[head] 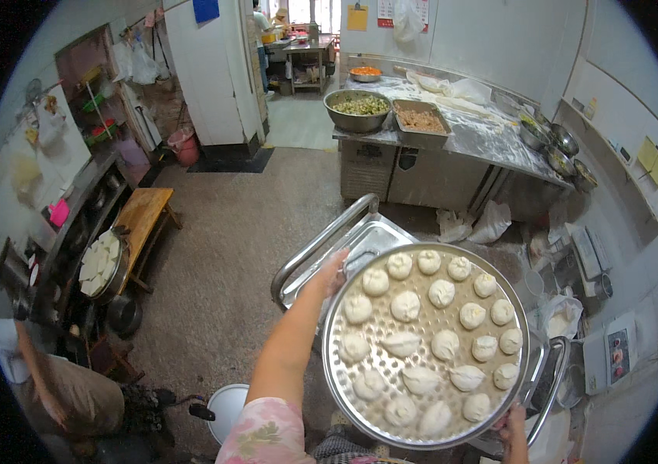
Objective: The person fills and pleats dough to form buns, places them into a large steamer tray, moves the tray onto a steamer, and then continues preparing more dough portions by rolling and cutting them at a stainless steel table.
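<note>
A round perforated metal steamer tray is held level in front of me by both hands. My left hand grips its rim at the far left, and my right hand holds the near right edge. Spread over the tray are many pale, uncooked dough buns; most are round with pleated tops, such as this bun. A few are longer, like this folded bun. Beneath the tray is a stainless steel cart with tubular handles, mostly hidden by it.
A floured steel worktop carries a bowl of chopped greens and a pan of minced filling. Left are a wooden bench, a pan of white blocks and a seated person. A white lidded bucket stands near my left.
</note>
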A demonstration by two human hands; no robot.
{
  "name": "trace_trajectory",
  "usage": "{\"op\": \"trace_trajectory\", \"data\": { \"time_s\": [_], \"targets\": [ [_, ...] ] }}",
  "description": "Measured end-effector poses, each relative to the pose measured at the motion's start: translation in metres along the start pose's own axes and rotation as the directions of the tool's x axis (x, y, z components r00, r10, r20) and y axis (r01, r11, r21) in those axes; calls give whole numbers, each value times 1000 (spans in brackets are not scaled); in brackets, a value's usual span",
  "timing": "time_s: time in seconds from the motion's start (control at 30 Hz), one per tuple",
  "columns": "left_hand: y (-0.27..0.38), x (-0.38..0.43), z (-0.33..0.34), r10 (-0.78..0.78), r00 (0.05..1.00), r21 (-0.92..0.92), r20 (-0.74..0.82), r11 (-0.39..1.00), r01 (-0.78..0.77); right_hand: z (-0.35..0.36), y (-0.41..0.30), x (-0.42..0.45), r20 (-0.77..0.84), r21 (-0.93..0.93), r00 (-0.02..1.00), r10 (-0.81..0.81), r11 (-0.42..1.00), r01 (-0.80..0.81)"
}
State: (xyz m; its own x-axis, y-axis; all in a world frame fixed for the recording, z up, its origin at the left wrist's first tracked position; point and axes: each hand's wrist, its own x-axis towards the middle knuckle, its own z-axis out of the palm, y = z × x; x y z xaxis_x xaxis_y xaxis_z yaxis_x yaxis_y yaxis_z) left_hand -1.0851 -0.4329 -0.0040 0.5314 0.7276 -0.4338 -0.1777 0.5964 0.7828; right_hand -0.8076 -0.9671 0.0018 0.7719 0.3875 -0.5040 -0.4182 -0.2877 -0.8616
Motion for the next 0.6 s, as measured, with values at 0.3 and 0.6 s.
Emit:
{"op": "trace_trajectory", "data": {
  "time_s": [0.3, 0.6],
  "targets": [
    [-72, -44, -26, 39, 974, -261, -222, 960, -98, -51, -39, 83, -78, -203, 957, -281, 944, 261],
    [-159, -304, -44, 176, 733, -473, -657, 661, -582, -16, -105, 182, 428, -443, 871, -241, 784, 435]
  ]
}}
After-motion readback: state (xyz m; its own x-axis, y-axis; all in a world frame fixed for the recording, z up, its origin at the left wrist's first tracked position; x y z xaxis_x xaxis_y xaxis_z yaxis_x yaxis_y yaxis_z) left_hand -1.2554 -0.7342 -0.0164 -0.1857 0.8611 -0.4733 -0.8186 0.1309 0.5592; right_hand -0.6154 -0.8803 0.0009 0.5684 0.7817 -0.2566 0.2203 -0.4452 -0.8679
